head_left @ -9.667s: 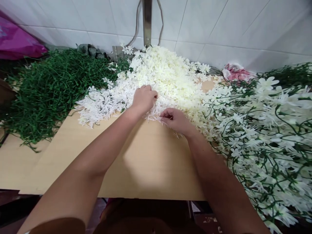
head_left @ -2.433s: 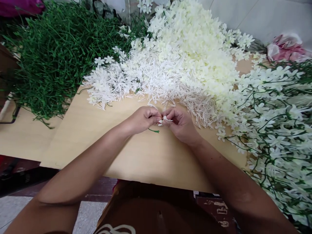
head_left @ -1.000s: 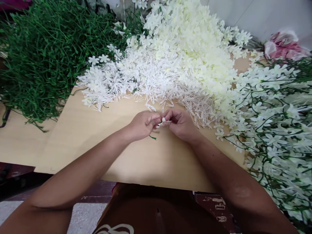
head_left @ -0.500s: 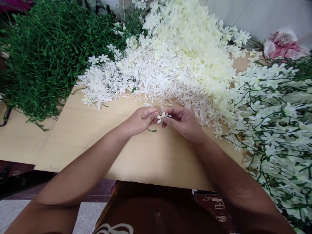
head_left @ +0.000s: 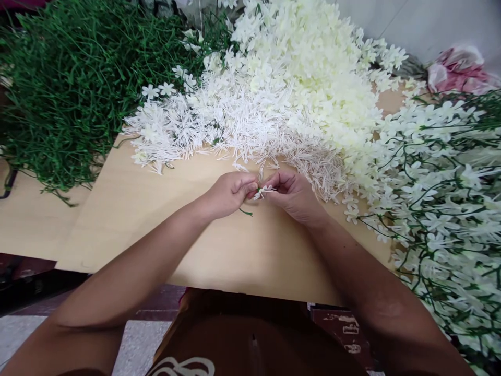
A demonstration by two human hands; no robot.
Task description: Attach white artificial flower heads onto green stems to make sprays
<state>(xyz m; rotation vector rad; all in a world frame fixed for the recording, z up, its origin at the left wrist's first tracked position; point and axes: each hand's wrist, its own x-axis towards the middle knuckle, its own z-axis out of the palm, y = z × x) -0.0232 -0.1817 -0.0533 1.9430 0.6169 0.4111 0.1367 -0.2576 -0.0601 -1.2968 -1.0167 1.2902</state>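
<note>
Over the middle of the tan board (head_left: 219, 256), both hands meet at a small white artificial flower (head_left: 263, 192). My left hand (head_left: 235, 192) is closed in a pinch on the green stem just behind the bloom; the stem's lower end hangs below the fingers. From the other side, my right hand (head_left: 293, 193) pinches the flower with thumb and forefinger, and thin white stamen strands show at its fingertips. What exactly lies between the right fingertips is partly hidden. Just beyond the hands lies a heap of white stamens (head_left: 258, 120).
Green artificial stems (head_left: 78, 89) are piled at the left. Cream-white petals (head_left: 313, 62) form a heap at the back. Assembled white flowers with stems (head_left: 442, 209) cover the right side. A pink-and-white plastic bag (head_left: 457, 70) sits at the back right, near the wall.
The bloom has turned between the fingers, and green now shows at its base. The hands stay in nearly the same place; the view has shifted slightly.
</note>
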